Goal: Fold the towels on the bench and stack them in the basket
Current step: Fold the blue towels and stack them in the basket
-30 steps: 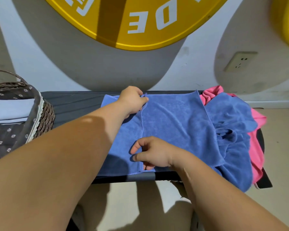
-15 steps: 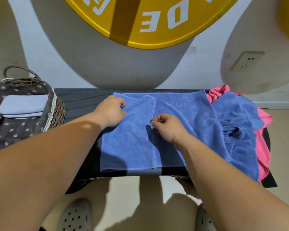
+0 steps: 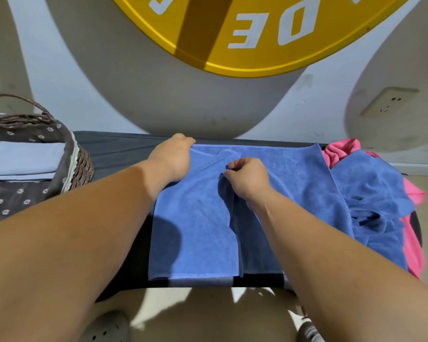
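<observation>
A blue towel [image 3: 198, 218] lies spread on the dark bench [image 3: 114, 151], its left part folded over the rest. My left hand [image 3: 173, 156] grips the towel's far left corner at the bench's back edge. My right hand [image 3: 247, 178] pinches the folded flap's free edge near the middle of the towel. To the left stands a wicker basket [image 3: 82, 166] with a flowered liner, holding a folded pale blue towel [image 3: 22, 156].
A heap of unfolded towels sits at the bench's right end: a crumpled blue one [image 3: 373, 193] over a pink one [image 3: 341, 149]. A wall with a yellow sign [image 3: 257, 33] and a socket [image 3: 388, 102] runs close behind. Shoes show on the floor below.
My right hand travelled from the towel's near edge up to its middle along the flap's edge. My left hand slid left to the far corner. The camera view shifted.
</observation>
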